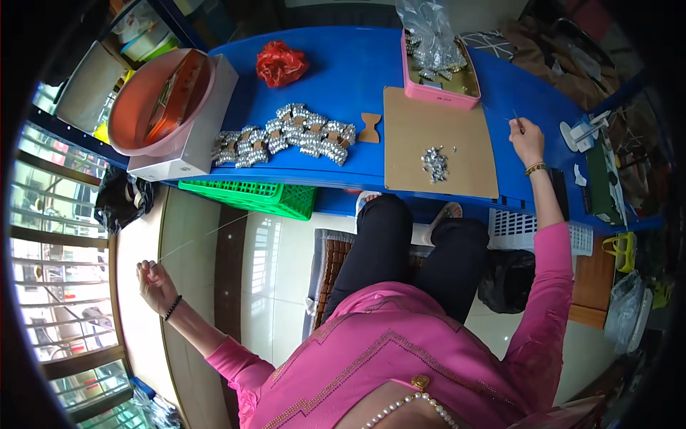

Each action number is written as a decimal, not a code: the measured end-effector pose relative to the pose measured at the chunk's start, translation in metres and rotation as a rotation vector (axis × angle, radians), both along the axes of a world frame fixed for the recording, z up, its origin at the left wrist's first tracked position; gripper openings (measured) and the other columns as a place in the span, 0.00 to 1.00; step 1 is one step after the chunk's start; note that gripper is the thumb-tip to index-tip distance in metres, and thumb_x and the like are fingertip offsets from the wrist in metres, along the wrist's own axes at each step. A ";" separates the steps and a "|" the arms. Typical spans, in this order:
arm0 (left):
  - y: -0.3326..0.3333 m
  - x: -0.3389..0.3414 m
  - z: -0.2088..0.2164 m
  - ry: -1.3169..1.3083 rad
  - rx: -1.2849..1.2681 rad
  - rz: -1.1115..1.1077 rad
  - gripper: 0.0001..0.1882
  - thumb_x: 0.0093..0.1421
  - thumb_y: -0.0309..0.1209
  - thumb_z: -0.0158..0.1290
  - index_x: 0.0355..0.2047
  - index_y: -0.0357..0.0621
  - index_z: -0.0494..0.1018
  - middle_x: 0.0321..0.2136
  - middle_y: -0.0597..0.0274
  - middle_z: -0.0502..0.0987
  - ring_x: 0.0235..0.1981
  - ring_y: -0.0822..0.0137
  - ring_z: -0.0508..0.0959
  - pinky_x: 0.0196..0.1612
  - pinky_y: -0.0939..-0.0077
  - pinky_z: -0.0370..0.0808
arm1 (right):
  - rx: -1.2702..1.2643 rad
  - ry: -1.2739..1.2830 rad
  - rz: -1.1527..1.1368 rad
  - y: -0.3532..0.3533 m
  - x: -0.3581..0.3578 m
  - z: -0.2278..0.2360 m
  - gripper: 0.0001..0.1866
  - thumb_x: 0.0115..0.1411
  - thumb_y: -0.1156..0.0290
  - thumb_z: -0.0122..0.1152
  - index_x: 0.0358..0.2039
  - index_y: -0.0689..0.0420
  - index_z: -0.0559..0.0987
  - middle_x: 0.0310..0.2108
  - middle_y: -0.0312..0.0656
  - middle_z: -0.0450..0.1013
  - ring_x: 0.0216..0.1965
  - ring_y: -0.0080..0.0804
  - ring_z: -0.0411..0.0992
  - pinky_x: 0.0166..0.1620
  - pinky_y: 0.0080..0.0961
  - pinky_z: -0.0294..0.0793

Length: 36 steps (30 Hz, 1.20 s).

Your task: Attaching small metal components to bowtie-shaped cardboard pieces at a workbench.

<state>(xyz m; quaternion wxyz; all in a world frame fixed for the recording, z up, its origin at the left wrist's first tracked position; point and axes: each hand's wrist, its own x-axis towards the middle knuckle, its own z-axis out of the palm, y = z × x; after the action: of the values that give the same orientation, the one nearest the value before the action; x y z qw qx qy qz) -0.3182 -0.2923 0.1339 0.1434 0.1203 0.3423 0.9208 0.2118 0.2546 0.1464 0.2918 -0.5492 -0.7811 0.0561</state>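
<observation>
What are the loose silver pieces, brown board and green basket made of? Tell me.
Loose silver pieces: probably metal or metal-coated plastic, shiny, with bright glints. Brown board: likely cardboard, matte and plain. Green basket: apparently moulded plastic, smooth-looking, with regular openwork.

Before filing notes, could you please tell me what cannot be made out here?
In the head view:
Bare left hand: curled fingers hide its grip on the thin pale thread.
Small silver metallic pieces: too small for exact shapes.
Crumpled red plastic bag: folds hide any contents.
</observation>
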 end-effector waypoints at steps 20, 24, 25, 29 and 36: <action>0.445 0.263 -0.006 0.130 -0.564 -0.947 0.05 0.55 0.26 0.45 0.32 0.40 0.68 0.25 0.59 0.75 0.12 0.79 0.62 0.12 0.86 0.56 | -0.176 0.488 -0.049 -0.266 0.122 0.073 0.05 0.56 0.76 0.51 0.32 0.62 0.75 0.19 0.30 0.67 0.17 0.11 0.59 0.21 0.08 0.56; 0.488 0.317 -0.023 0.001 -0.573 -1.070 0.05 0.54 0.24 0.44 0.32 0.38 0.66 0.26 0.56 0.75 0.11 0.78 0.60 0.12 0.85 0.54 | -0.241 0.458 -0.143 -0.317 0.167 0.081 0.06 0.56 0.73 0.51 0.32 0.62 0.74 0.15 0.33 0.66 0.13 0.11 0.55 0.16 0.09 0.51; 0.499 0.334 -0.026 -0.029 -0.601 -1.093 0.05 0.54 0.24 0.44 0.32 0.38 0.66 0.26 0.55 0.75 0.11 0.77 0.59 0.12 0.85 0.54 | -0.269 0.459 -0.201 -0.333 0.183 0.083 0.06 0.56 0.73 0.52 0.31 0.62 0.74 0.14 0.34 0.66 0.12 0.12 0.55 0.16 0.10 0.52; 0.525 0.371 -0.047 -0.132 -0.650 -1.101 0.04 0.54 0.24 0.44 0.30 0.38 0.65 0.26 0.52 0.75 0.11 0.77 0.58 0.12 0.84 0.54 | -0.372 0.597 -0.318 -0.382 0.239 0.074 0.05 0.55 0.75 0.52 0.28 0.63 0.74 0.14 0.36 0.67 0.11 0.14 0.56 0.14 0.10 0.52; 0.545 0.427 -0.066 -0.240 -0.665 -1.215 0.02 0.56 0.23 0.41 0.29 0.39 0.63 0.27 0.49 0.74 0.10 0.77 0.57 0.11 0.84 0.54 | -0.532 0.909 -0.617 -0.458 0.334 0.015 0.03 0.54 0.75 0.53 0.26 0.60 0.74 0.11 0.34 0.65 0.08 0.14 0.54 0.12 0.12 0.49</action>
<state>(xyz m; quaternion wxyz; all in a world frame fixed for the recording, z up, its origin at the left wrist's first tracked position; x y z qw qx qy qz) 0.1092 0.2531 0.0680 0.6983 0.1376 0.4597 0.5312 0.5455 -0.2034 0.1617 0.4513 -0.7253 -0.3426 0.3911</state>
